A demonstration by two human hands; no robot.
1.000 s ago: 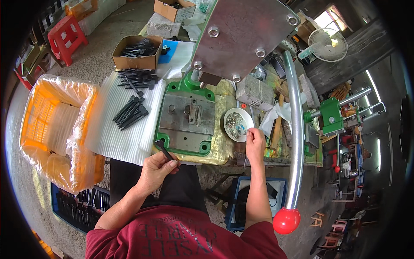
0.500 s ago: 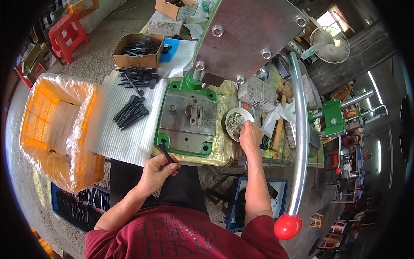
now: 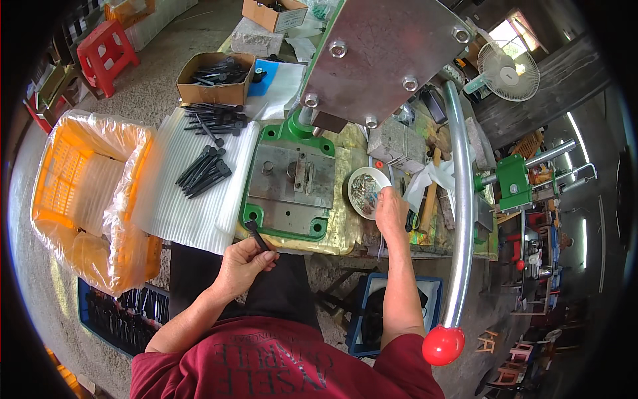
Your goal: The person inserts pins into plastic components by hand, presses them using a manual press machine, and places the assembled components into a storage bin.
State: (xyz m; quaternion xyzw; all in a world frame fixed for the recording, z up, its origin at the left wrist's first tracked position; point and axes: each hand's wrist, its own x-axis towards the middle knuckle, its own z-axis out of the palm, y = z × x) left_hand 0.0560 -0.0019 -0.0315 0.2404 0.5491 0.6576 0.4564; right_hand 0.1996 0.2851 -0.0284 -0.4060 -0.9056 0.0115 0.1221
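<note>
My left hand [image 3: 244, 265] is closed around a slim black plastic piece with a rounded head [image 3: 258, 235]. The piece slants up toward the near edge of a green press base [image 3: 320, 228]. A steel plate with a small raised block [image 3: 302, 174] lies on that base. To the right of the base, a white bowl [image 3: 354, 203] holds many small metal pins [image 3: 363, 189]. My right hand [image 3: 392, 214] is at the bowl's right rim with its fingers bent together; their tips are partly hidden, and what they pinch is too small to make out.
A steel press lever with a red knob [image 3: 443, 346] rises on the right. Black pieces [image 3: 205, 171] lie on white foam [image 3: 193, 219]; more fill a cardboard box [image 3: 216, 73]. A plastic-lined orange crate [image 3: 56, 193] stands left. A stone block [image 3: 397, 143] sits behind the bowl.
My right hand has drawn back slightly, right and nearer, from inside the bowl to its rim. My left hand keeps its hold on the black piece, almost unmoved.
</note>
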